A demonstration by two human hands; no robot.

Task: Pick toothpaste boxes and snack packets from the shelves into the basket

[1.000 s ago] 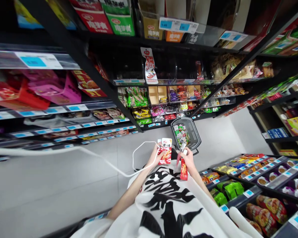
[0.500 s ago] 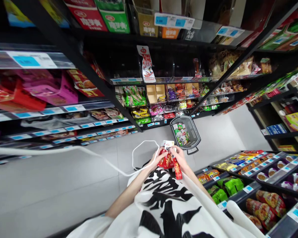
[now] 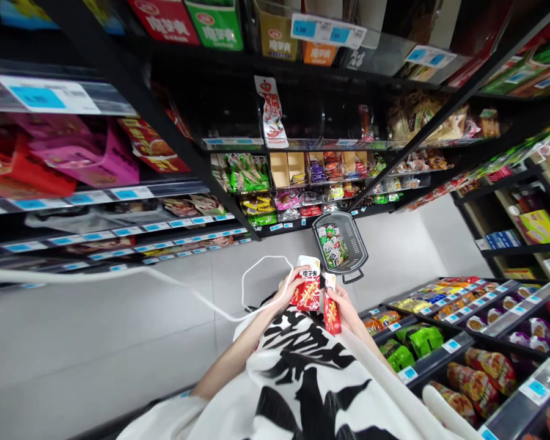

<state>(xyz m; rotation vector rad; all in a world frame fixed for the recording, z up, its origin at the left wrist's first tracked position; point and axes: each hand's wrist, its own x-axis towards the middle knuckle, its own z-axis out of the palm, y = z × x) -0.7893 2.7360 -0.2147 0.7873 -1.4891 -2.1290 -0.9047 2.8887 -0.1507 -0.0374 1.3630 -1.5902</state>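
Gray floor lies under a basket of small packets. Before the shirt, left hand grips red snack bags, right hand another bag, lengthwise away from the body, white ends foremost.

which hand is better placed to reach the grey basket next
Probably the right hand: holding a red packet, it looks nearer the basket; the left hand, also holding packets, sits farther off.

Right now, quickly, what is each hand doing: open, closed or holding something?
Left hand: closed, holding at least one red-and-white packet.
Right hand: closed, holding another such packet.
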